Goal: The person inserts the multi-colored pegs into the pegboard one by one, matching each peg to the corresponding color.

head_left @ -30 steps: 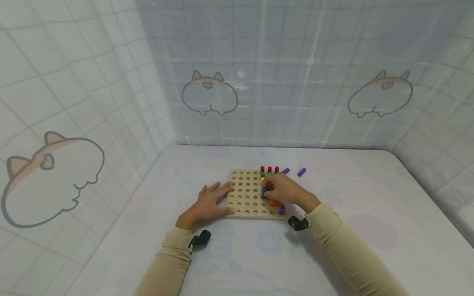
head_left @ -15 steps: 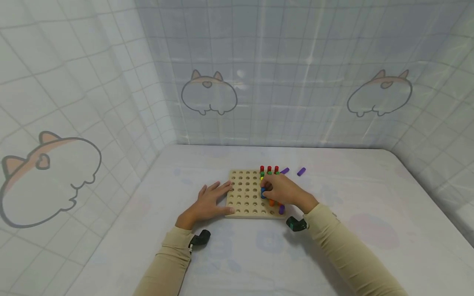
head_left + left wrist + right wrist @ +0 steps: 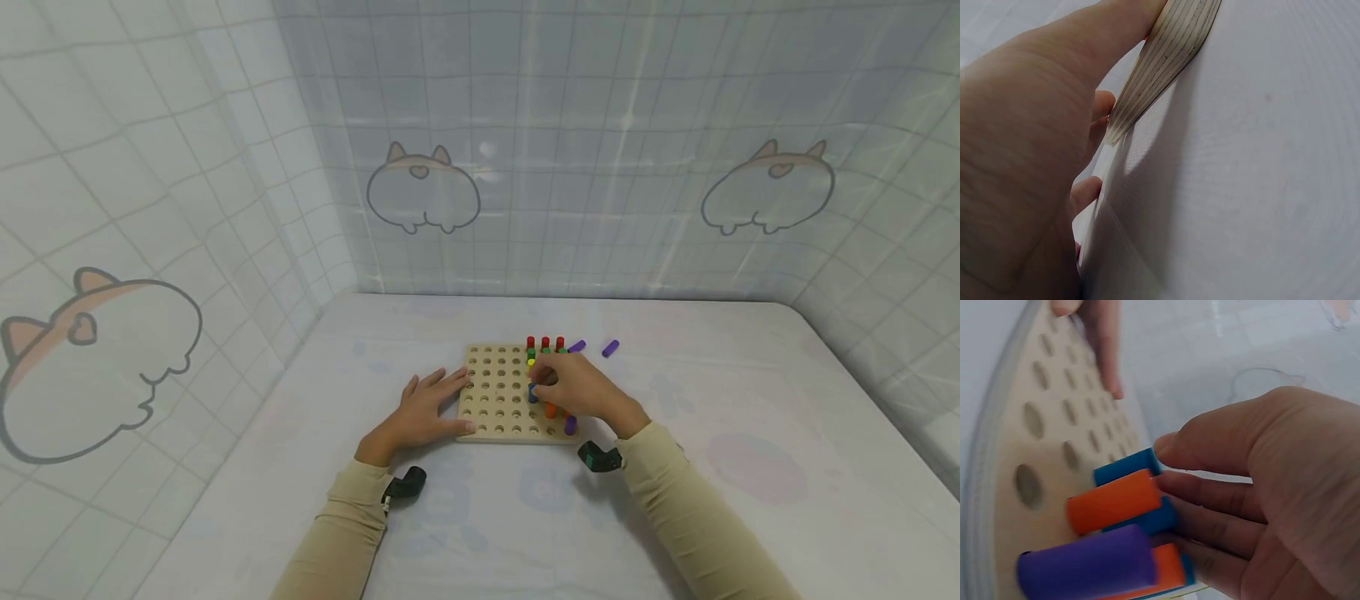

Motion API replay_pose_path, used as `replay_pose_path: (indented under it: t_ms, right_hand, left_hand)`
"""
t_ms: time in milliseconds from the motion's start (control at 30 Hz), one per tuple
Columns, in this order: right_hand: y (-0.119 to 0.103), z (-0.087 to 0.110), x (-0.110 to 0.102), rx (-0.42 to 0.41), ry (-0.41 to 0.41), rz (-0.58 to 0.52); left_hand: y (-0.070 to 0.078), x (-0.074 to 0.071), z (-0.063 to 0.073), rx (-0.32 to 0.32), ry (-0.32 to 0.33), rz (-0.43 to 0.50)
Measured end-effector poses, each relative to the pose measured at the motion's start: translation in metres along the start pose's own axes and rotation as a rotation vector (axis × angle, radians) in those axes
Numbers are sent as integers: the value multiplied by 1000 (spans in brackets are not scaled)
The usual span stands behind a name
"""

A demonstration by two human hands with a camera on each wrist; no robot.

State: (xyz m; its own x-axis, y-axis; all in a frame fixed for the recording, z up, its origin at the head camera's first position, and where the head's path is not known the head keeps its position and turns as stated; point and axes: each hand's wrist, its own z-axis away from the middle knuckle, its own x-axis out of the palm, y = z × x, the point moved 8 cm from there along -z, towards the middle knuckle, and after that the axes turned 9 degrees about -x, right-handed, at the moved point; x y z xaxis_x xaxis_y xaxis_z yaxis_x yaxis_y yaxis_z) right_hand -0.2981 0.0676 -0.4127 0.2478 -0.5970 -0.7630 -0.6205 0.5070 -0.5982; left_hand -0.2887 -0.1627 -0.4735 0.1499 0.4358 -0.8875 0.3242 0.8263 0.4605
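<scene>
A wooden peg board [image 3: 501,408] lies on the table, with coloured pegs upright along its right side. My left hand [image 3: 420,417] rests at the board's left edge, fingers spread, thumb and fingertips on the wood. My right hand [image 3: 577,385] reaches over the right columns, its thumb and index fingertips at the top of an upright blue peg [image 3: 532,394]. In the right wrist view the thumb lies against that blue peg [image 3: 1125,467]; an orange peg [image 3: 1113,501] and a purple peg [image 3: 1088,562] stand closer to the camera. Some pegs are hidden under this hand.
Two purple pegs lie loose behind the board, one right at its corner [image 3: 577,346], the other purple peg [image 3: 611,348] farther right. Red pegs [image 3: 545,342] fill the back right holes. A curtain with grid lines [image 3: 525,208] hangs behind the table.
My right index finger has lifted slightly over the blue peg, which stays upright in the board. My left hand keeps its place.
</scene>
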Motion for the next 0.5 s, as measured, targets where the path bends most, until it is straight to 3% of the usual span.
replay_pose_path:
  t_ms: [233,500]
  right_hand:
    - [8,12,-28,25,140,-103]
    - [52,29,-61,167,291,-141]
  left_hand:
    - [2,-1,2,4,1,6]
    - [0,-1,0,-3,-8,-2]
